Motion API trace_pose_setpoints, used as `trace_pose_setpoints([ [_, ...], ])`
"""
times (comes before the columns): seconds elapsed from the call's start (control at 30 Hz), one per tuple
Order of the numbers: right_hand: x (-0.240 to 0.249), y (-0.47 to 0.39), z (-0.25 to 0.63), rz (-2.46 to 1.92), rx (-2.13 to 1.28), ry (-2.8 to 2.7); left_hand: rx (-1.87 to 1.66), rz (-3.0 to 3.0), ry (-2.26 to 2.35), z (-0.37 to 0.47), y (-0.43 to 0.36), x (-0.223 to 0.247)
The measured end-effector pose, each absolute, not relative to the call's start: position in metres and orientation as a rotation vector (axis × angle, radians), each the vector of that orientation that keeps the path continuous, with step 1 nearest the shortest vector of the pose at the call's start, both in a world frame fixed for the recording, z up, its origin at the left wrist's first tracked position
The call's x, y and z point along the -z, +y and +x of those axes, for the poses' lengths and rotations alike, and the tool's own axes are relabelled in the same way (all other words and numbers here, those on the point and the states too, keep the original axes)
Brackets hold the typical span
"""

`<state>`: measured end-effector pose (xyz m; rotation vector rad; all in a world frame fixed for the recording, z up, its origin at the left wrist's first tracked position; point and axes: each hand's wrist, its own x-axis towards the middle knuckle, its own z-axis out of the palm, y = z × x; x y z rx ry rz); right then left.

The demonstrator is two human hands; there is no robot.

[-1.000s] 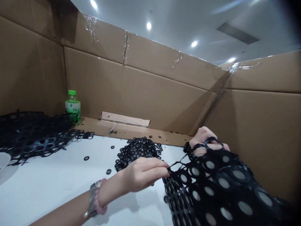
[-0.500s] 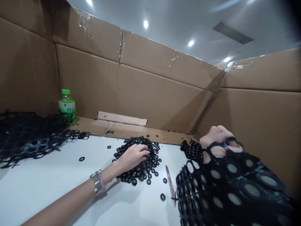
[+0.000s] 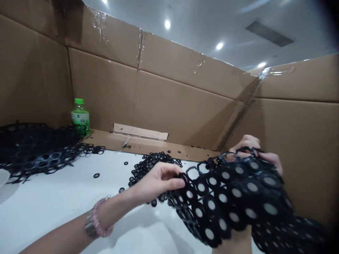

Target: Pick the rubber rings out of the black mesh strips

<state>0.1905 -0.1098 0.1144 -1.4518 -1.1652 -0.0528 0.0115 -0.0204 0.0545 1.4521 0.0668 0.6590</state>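
A black sheet of joined rings with pale round centres [image 3: 236, 193] hangs between my two hands, above the white table [image 3: 87, 208]. My left hand [image 3: 165, 180] pinches its left edge between thumb and fingers; a bracelet and a watch band circle that wrist. My right hand [image 3: 246, 146] grips the sheet's upper edge, and its forearm passes behind the sheet. Part of the right fingers is covered by the black material. Behind my left hand lies a pile of small black rings [image 3: 144, 165], partly hidden by the hand.
A tangle of black ring netting [image 3: 39, 148] lies at the left. A green-capped bottle [image 3: 81, 118] stands behind it by the cardboard wall [image 3: 182, 106]. One loose ring [image 3: 96, 175] is on the table, and a cardboard strip [image 3: 140, 132] lies at the back.
My left hand has left the ring pile, moved right and taken hold of the sheet's edge. The sheet has shifted left and spread out, now covering the place where the red pen lay.
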Motion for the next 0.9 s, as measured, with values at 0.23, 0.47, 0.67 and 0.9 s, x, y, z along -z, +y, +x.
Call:
trace_pose_setpoints([
  [0.23,-0.127,-0.106,0.165,-1.235,-0.449,-1.65,-0.945,2.194,0.208,-0.033,-0.03,-0.097],
  [0.47,-0.114,-0.098,0.131,-1.21,-0.453,-1.763,-1.231,2.238,0.296,-0.033,-0.025,-0.096],
  [0.67,-0.111,-0.096,0.132,-1.156,-0.342,-1.765,-1.504,2.289,0.201,-0.029,-0.021,-0.096],
  [0.9,-0.107,-0.097,0.134,-1.137,-0.353,-1.717,-1.069,2.037,0.338,-0.032,-0.021,-0.098],
])
